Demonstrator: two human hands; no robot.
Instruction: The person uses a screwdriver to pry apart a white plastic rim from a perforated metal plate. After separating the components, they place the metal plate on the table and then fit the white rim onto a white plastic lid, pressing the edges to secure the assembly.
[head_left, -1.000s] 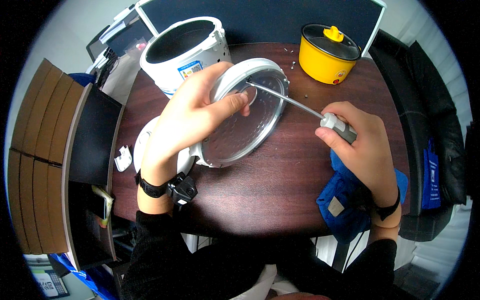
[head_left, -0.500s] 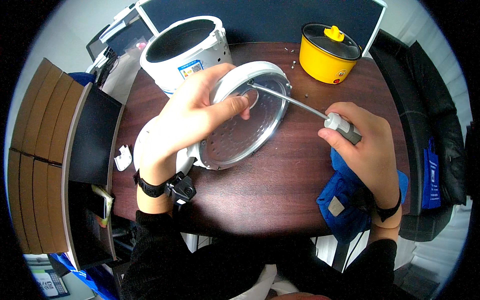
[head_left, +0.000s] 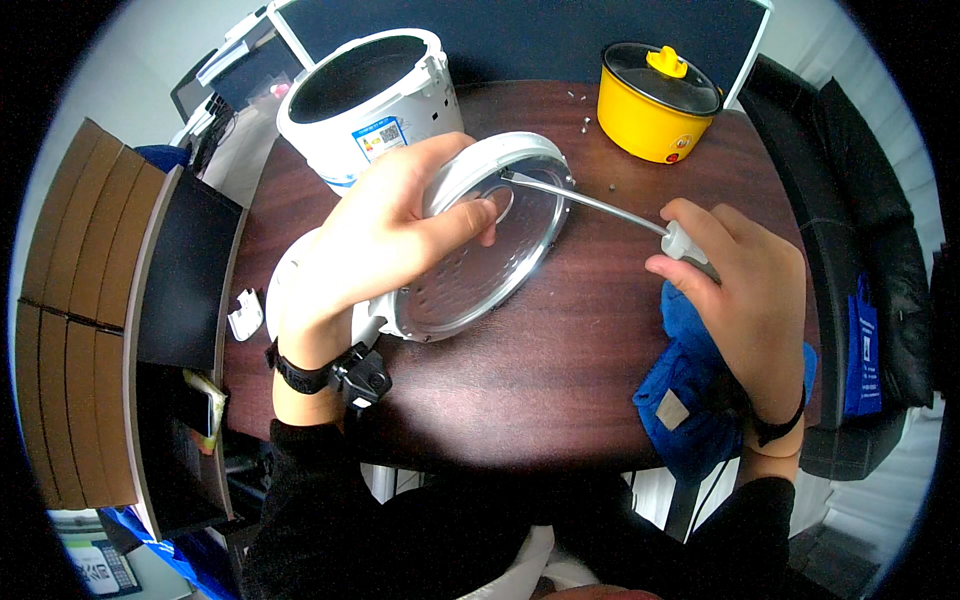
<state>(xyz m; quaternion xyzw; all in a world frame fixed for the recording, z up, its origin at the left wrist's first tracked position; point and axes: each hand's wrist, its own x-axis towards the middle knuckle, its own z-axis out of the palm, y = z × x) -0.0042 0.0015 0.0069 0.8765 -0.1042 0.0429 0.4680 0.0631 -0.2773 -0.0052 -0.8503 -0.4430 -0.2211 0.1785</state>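
Note:
My left hand grips the rim of a round rice cooker lid, its thumb lying across the metal inner plate. The lid is tilted, with its inner side facing right and toward me. In my right hand is a screwdriver, held by its grey-and-white handle. The screwdriver's tip meets the upper rim of the lid, near a dark screw hole. Behind my left hand stands the white rice cooker body, open at the top. Part of the lid is covered by my left hand and forearm.
A yellow pot with a dark lid stands at the back right. Several small screws lie beside it on the brown table. A blue cloth is under my right wrist. At the left edge lies a small white plastic piece.
My right hand has shifted slightly right and down with the screwdriver, whose handle has turned. The lid has tipped slightly; its top edge sits a little lower.

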